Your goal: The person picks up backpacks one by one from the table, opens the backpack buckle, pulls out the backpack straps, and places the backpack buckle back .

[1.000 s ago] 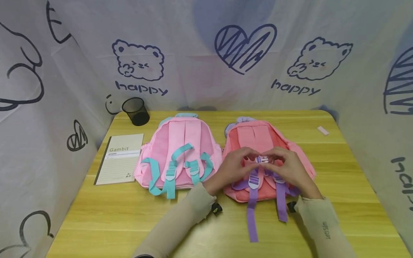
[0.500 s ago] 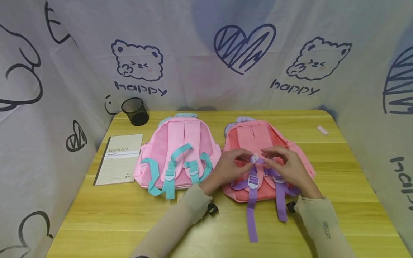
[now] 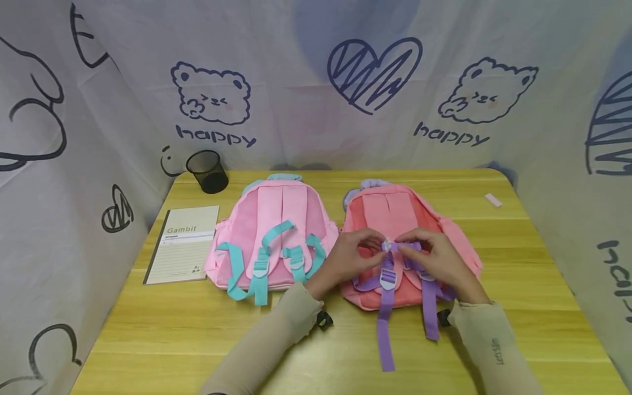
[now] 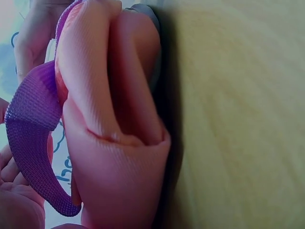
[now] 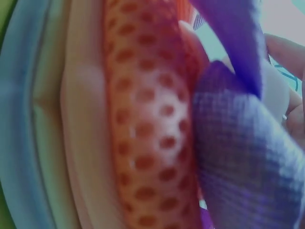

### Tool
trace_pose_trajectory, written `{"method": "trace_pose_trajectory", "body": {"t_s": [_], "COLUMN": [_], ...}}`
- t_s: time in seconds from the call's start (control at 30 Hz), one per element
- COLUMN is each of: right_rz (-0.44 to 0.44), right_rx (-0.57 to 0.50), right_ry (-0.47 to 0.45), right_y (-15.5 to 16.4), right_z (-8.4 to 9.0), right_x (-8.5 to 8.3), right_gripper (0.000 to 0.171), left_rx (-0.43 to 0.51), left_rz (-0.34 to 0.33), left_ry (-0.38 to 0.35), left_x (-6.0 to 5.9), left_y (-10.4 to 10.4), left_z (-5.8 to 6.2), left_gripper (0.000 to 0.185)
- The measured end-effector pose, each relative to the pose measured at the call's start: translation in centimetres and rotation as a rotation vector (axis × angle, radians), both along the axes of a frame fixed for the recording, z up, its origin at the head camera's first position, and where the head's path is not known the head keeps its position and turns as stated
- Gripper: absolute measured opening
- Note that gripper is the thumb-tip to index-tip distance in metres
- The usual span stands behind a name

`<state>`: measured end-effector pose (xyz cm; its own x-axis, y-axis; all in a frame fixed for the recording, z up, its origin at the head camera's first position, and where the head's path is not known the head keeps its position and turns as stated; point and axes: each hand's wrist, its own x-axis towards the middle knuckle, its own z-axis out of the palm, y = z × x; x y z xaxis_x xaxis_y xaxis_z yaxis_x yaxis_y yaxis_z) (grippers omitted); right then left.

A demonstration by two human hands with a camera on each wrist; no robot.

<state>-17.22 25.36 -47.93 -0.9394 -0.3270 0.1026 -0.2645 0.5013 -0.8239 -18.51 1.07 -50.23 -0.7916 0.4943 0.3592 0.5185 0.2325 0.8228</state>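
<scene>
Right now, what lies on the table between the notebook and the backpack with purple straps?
In the head view, a pink backpack with teal straps lies between the notebook and the backpack with purple straps, both on the table.

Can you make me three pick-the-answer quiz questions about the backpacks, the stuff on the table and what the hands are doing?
1. Where is the notebook? A left of the light pink backpack B on the coral backpack C beside the eraser
2. What colour are the coral backpack's straps? A teal B purple C black
3. What are the left hand and right hand doing? A lying flat B pinching the small clip C holding the pen cup

Answers: A, it lies at the table's left; B, purple webbing hangs down; B, fingertips meet on it.
</scene>
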Motion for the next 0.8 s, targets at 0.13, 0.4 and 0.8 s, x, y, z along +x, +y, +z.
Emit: {"method": "trace_pose_trajectory", "body": {"t_s": [0.13, 0.4, 0.8], "right_rz": [-0.010, -0.005, 0.012], "right_rx": [-0.066, -0.127, -0.209], "right_ry": [-0.052, -0.103, -0.173], "right_y": [-0.3, -0.8, -1.7], "right_z": [0.1, 0.1, -0.2], "right_x": [0.1, 0.1, -0.1], "right_gripper": [0.012, 0.014, 0.012], "left_rx": [-0.009, -0.044, -0.081], "left_rz": [-0.021, -0.017, 0.007], "left_ry": [0.008, 0.048, 0.095], "left_x": [0.1, 0.1, 0.1], "left_y": [0.1, 0.2, 0.5], "left_z": [0.0, 0.0, -0.2], "left_gripper": [0.025, 0.025, 0.023]}}
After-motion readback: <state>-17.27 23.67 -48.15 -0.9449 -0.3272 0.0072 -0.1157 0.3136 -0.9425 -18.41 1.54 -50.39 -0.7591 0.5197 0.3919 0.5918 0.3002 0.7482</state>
